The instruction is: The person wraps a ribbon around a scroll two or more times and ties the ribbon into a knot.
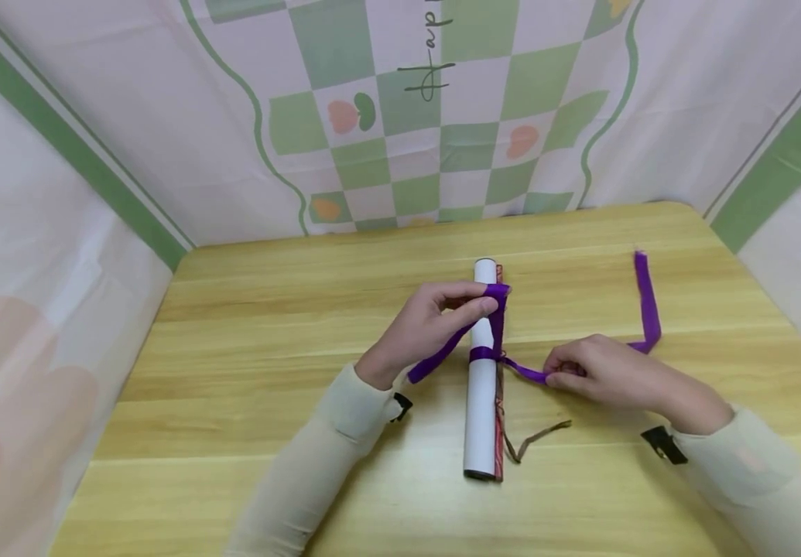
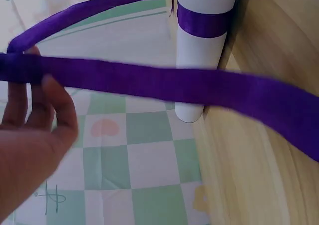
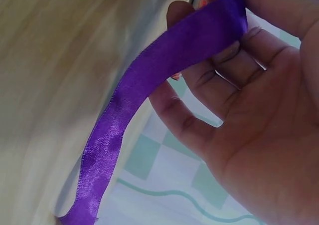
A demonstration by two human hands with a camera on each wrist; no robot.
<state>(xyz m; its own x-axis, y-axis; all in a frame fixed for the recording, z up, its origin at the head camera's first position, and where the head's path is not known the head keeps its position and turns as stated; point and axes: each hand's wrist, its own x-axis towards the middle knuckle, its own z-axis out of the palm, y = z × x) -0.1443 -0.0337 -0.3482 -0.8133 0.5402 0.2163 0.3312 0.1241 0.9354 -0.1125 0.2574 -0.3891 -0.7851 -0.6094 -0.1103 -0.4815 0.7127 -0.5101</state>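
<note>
A white roll (image 1: 481,418), like a rolled-up scroll, lies lengthwise on the wooden table. A purple ribbon (image 1: 484,353) wraps around its middle, with both ends leading off from the right side of the wrap. My left hand (image 1: 422,325) pinches one ribbon length between thumb and fingers above the roll's far half; from there its tail drops toward the left wrist. To the right, my right hand (image 1: 605,375) pinches the other ribbon length. That tail (image 3: 117,115) hangs past the palm in the right wrist view and lies bent on the table beyond.
A red patterned strip (image 1: 500,449) runs along the roll's right side. Beside it, a thin brown cord (image 1: 532,442) trails onto the table (image 1: 247,340). Printed cloth with green checks (image 1: 466,147) hangs behind the table's far edge.
</note>
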